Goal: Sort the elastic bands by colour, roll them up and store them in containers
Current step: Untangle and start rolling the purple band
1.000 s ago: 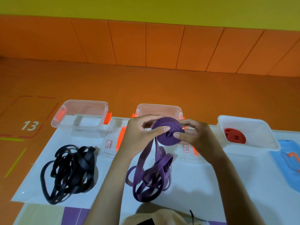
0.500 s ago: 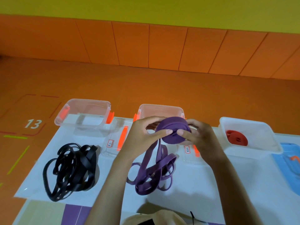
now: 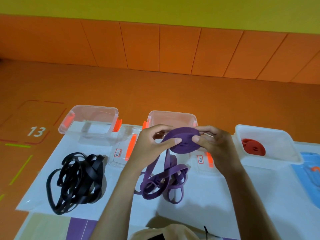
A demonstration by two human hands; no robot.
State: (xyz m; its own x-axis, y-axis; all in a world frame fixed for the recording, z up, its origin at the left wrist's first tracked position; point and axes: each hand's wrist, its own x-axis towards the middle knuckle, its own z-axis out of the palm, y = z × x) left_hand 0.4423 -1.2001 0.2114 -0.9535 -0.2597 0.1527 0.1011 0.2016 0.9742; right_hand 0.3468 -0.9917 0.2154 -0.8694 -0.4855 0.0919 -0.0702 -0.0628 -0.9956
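Note:
Both hands hold a purple roll of elastic band (image 3: 183, 141) above the table, just in front of the middle clear container (image 3: 171, 116). My left hand (image 3: 152, 144) pinches the roll with thumb on its face; my right hand (image 3: 213, 144) grips its right side. A loose purple tail (image 3: 162, 184) hangs from the roll and lies tangled on the white sheet. A tangle of black bands (image 3: 78, 179) lies at the left. A red roll (image 3: 253, 148) sits inside the white container (image 3: 284, 144) at the right. The left clear container (image 3: 90, 122) holds nothing visible.
Two clear lids with orange clips and labels (image 3: 124, 149) (image 3: 204, 158) lie flat in front of the containers. A blue lid (image 3: 311, 172) lies at the right edge. The white sheet (image 3: 242, 196) covers the table; orange floor lies beyond.
The roll has turned and tilted flatter between my hands, and the loose purple tail on the sheet has grown shorter and shifted. The black bands and containers have stayed put.

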